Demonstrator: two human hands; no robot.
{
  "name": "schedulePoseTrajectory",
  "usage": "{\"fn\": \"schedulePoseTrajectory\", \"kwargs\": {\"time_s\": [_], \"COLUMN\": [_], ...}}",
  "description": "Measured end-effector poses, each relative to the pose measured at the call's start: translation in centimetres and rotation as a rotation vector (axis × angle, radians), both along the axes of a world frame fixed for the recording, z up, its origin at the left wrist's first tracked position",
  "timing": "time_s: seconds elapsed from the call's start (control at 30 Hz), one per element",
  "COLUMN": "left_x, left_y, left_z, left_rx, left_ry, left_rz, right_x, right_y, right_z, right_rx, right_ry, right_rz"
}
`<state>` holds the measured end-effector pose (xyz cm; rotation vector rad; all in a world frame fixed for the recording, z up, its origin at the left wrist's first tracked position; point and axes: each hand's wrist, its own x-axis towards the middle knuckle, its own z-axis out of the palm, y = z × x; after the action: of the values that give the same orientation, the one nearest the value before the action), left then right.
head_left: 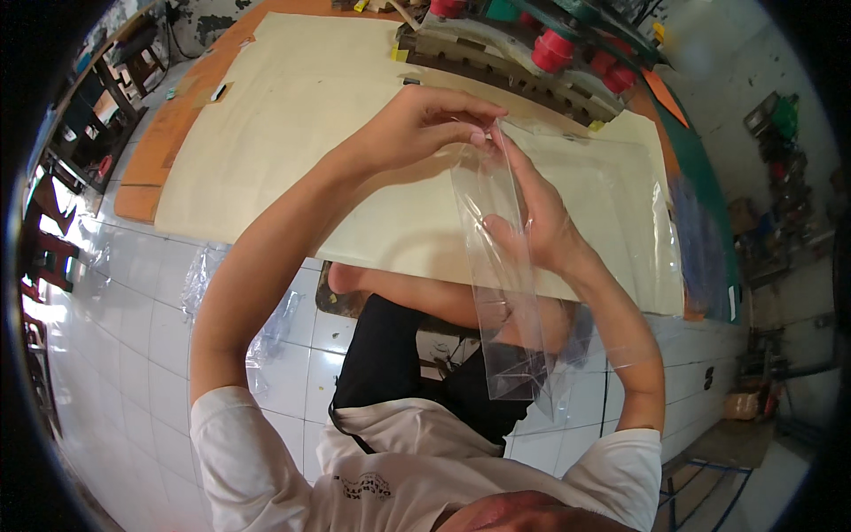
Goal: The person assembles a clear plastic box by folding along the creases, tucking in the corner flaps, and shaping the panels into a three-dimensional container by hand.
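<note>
A long clear plastic box hangs tilted in front of me, its upper end over the table's near part and its lower end over my lap. My left hand pinches the box's top edge between thumb and fingers. Behind the clear wall, my right hand supports the upper part, its fingers reaching up to the same top edge. The sheet's folded side edges show as bright lines. Just where the right fingertips press is partly hidden by the left hand and by glare.
Cream sheeting covers the wooden table. A machine with red knobs and a slotted bar stands at the far side. Flat clear plastic sheets lie at the right. Crumpled clear plastic lies on the tiled floor.
</note>
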<state>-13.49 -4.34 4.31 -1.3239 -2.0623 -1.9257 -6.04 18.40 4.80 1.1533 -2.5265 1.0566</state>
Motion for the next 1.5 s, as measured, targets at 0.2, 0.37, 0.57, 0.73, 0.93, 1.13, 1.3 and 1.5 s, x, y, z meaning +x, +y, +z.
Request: {"fn": "schedulePoseTrajectory", "kwargs": {"time_s": [0.2,0.37,0.57,0.73,0.93,1.13,1.3,1.5], "left_x": [-0.3,-0.3,-1.2,-0.7,4.5,8.7,8.5,8.4], "left_y": [-0.8,-1.2,-1.6,-1.6,-0.2,2.8,3.2,4.1], "left_z": [0.0,0.2,-0.1,0.3,0.6,-4.1,-4.1,-4.0], "left_rx": [-0.011,-0.011,-0.065,-0.052,-0.238,-0.639,-0.913,-1.013], "left_ry": [0.004,-0.042,0.103,0.185,0.041,0.435,0.461,0.433], "left_rz": [-0.005,0.039,0.119,0.222,0.603,0.738,0.715,0.730], "right_x": [-0.3,-1.0,-1.0,-0.8,-1.5,-3.2,-3.0,-1.6], "right_y": [-1.2,-1.2,-1.8,-1.8,-1.3,-1.4,-0.7,1.3], "right_z": [1.0,0.5,-1.0,-1.4,-1.5,-2.7,-2.8,-3.0], "right_rx": [0.082,0.129,-0.016,-0.004,0.000,0.013,0.095,0.306], "right_ry": [-0.017,-0.057,-0.084,-0.075,0.068,0.122,0.082,0.189], "right_rz": [0.036,0.011,0.008,-0.063,-0.100,-0.084,-0.139,-0.207]}}
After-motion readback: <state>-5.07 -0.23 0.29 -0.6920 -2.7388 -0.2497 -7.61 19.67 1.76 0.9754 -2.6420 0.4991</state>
